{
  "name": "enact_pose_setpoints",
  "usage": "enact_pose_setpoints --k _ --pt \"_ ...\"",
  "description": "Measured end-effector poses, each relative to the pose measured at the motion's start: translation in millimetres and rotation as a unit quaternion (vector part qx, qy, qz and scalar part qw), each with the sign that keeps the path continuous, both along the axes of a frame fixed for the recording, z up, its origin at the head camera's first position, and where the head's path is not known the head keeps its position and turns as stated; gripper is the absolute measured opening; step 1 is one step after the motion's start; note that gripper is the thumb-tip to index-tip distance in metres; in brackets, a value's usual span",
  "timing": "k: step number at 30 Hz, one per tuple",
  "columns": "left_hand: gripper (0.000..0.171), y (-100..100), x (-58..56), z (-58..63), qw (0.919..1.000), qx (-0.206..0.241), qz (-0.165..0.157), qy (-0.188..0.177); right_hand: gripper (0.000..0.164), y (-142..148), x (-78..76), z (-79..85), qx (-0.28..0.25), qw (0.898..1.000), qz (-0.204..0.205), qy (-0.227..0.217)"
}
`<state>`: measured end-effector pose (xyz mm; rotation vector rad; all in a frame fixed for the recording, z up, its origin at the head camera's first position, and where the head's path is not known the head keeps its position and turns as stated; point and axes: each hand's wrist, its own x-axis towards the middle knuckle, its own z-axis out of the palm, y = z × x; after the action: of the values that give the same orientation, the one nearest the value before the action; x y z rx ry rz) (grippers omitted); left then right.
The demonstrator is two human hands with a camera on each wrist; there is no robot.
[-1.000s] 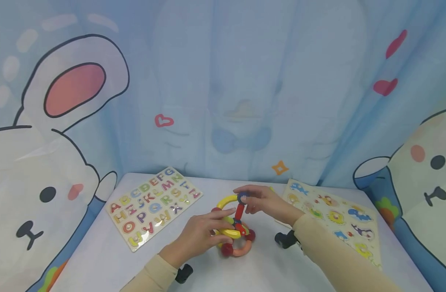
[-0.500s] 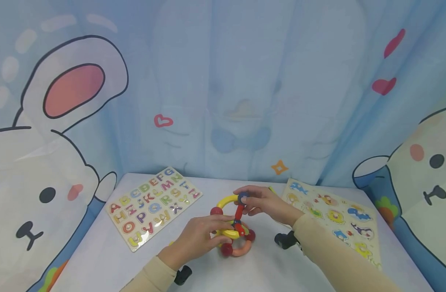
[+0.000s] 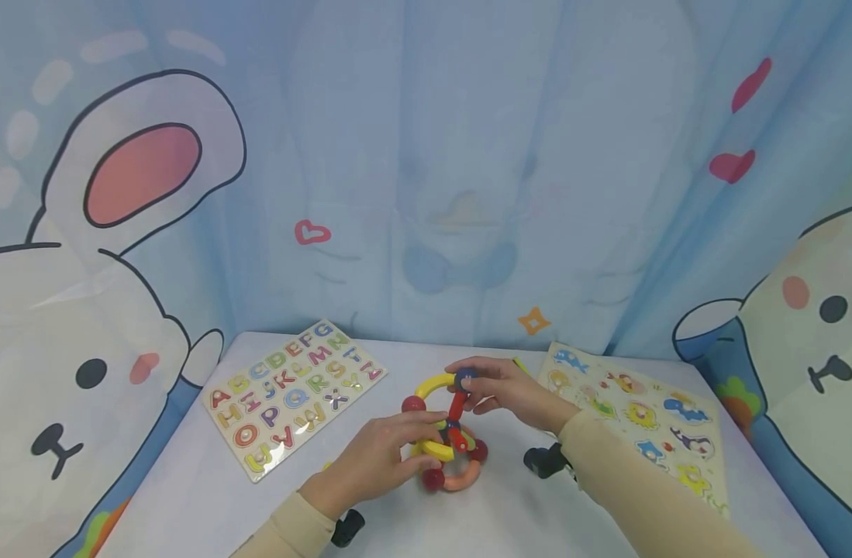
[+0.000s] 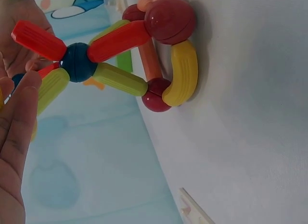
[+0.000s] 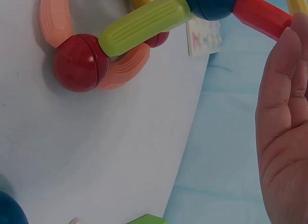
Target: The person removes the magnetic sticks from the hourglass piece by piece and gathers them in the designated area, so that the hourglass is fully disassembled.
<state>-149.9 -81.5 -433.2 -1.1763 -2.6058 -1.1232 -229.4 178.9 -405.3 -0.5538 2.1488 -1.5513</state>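
A magnetic stick-and-ball structure stands on the table, its base of red balls (image 4: 171,20) and curved orange and yellow sticks (image 3: 462,477). Green sticks (image 4: 120,80) and a red stick (image 4: 118,41) rise to a middle blue ball (image 4: 78,62); another red stick (image 4: 38,40) juts from it with a free end. My left hand (image 3: 377,459) holds a yellow curved stick (image 3: 437,451) between thumb and fingers, close by that end. Above, my right hand (image 3: 505,389) pinches the upper blue ball (image 3: 465,377), where an upright red stick (image 3: 457,405) and a yellow arc (image 3: 434,383) meet.
An alphabet puzzle board (image 3: 296,395) lies at the left of the table, and an animal puzzle board (image 3: 638,418) at the right. A blue ball (image 5: 10,209) and a green piece (image 5: 148,219) lie near the right wrist. A printed curtain (image 3: 467,178) hangs behind.
My left hand has drawn slightly down and left with the yellow curved stick, whose end has shifted away from the red stick's end. The right hand has stayed at the upper blue ball.
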Motion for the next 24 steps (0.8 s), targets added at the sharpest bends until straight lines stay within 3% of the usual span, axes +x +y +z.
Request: enact_pose_setpoints --k 15,19,24 --pt "0.021 -6 5.0 0.2 0.9992 0.018 -0.026 -0.025 0.041 -1 0.8 1.7 -0.004 1.000 0.004 0.001" --pt "0.021 -15 10.7 -4.3 0.9987 -0.002 -0.014 -0.048 0.040 -1 -0.2 0.3 -0.005 1.000 0.002 -0.001" --pt "0.024 -38 12.5 -18.5 0.9958 -0.037 0.021 -0.081 0.040 0 -1.7 -1.8 -0.005 1.000 -0.003 -0.004"
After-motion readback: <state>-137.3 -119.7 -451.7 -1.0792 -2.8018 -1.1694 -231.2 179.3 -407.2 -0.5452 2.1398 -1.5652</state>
